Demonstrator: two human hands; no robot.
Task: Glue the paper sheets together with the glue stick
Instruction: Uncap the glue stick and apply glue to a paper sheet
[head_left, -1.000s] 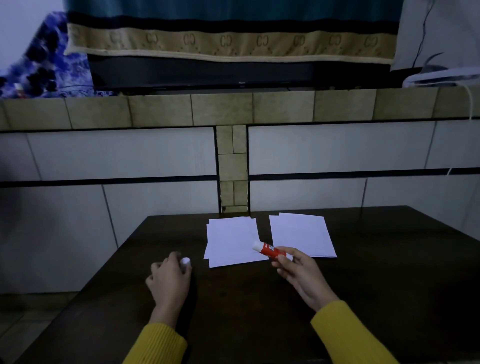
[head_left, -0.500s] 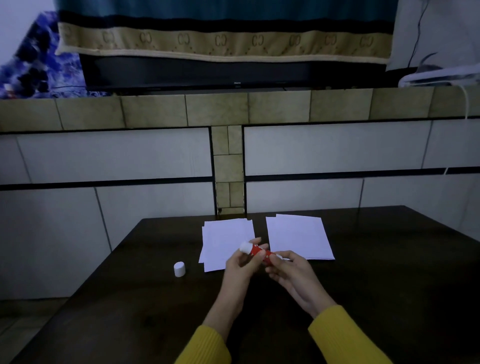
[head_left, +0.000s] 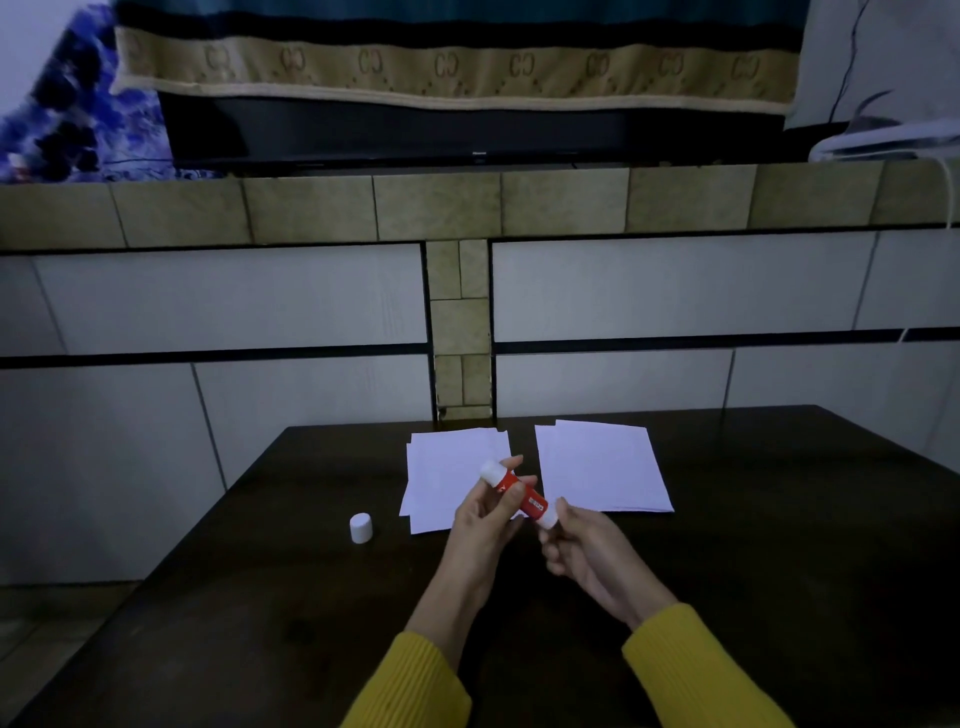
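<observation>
A red glue stick (head_left: 519, 492) with white ends hangs tilted above the dark table (head_left: 260, 597), uncapped. My left hand (head_left: 485, 519) grips its red barrel near the upper tip. My right hand (head_left: 582, 556) pinches its white base end. Behind the hands lie two stacks of white paper: a left stack (head_left: 441, 483), partly covered by my left hand, and a right stack (head_left: 602, 467). The glue stick's white cap (head_left: 360, 527) stands upright on the table, left of the left stack.
A tiled wall (head_left: 311, 312) rises right behind the table's far edge, topped by a ledge with a dark screen (head_left: 467, 135) under a patterned cloth. The table's left edge drops to the floor (head_left: 52, 623).
My left hand set the cap down on the table, moved right and took hold of the glue stick's barrel. My right hand slid back to pinch the base end.
</observation>
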